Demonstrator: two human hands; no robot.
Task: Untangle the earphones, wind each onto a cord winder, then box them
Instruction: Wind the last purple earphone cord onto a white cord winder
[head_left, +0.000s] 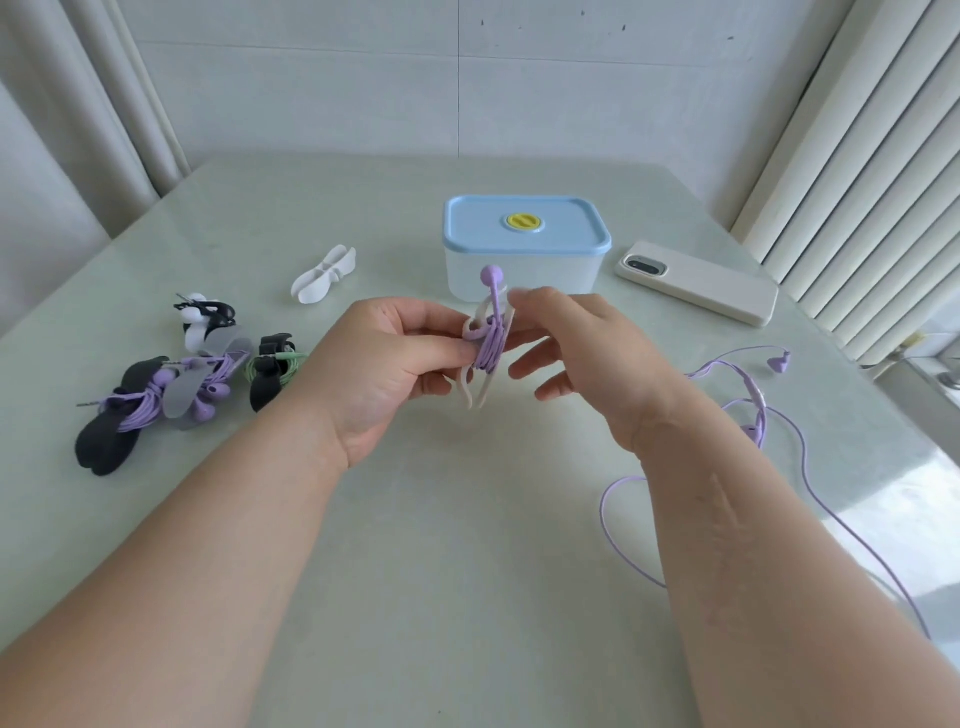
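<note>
My left hand (395, 358) pinches a beige cord winder (480, 384), held upright above the table, with purple earphone cord (488, 345) wrapped round its middle and one purple earbud (491, 274) sticking up. My right hand (566, 343) is at the winder's right side, index finger and thumb touching its upper edge, other fingers spread. The rest of the purple cord (769, 410) trails loose over the table on the right, ending in an earbud (779, 360). The box (524, 249) with a blue lid stands closed behind my hands.
At the left lie several wound earphones on winders: purple on black (135, 410), a grey one (197, 384), green on black (270, 369), black on white (202, 317). A bare white winder (324, 273) lies farther back. A phone (698, 283) lies right of the box.
</note>
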